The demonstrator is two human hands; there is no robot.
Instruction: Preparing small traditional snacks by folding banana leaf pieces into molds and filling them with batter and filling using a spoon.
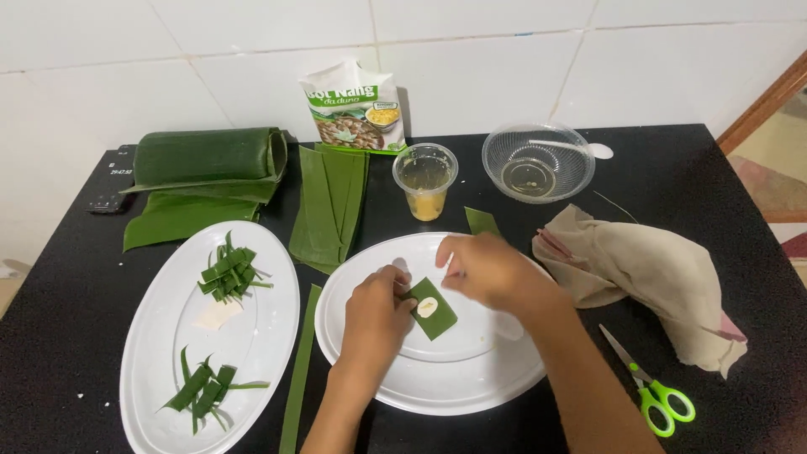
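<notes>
My left hand (pixel 377 315) pinches the left edge of a small rectangular green leaf piece (pixel 440 320) with a dab of pale paste (pixel 427 308) on it, held over a round white plate (pixel 420 382). My right hand (pixel 487 271) hovers just right of and above the leaf piece, fingers curled, thumb and fingertips near the leaf's upper end. I cannot tell whether it touches the leaf or holds anything.
An oval white plate (pixel 160 353) at left carries two folded leaf bundles (pixel 229 271) and a white lump. Behind lie rolled banana leaves (pixel 206 157), leaf strips (pixel 332 202), a flour packet (pixel 353 105), a plastic cup (pixel 425 178), a clear bowl (pixel 538 161). A beige cloth (pixel 656 273) and green scissors (pixel 654 391) lie right.
</notes>
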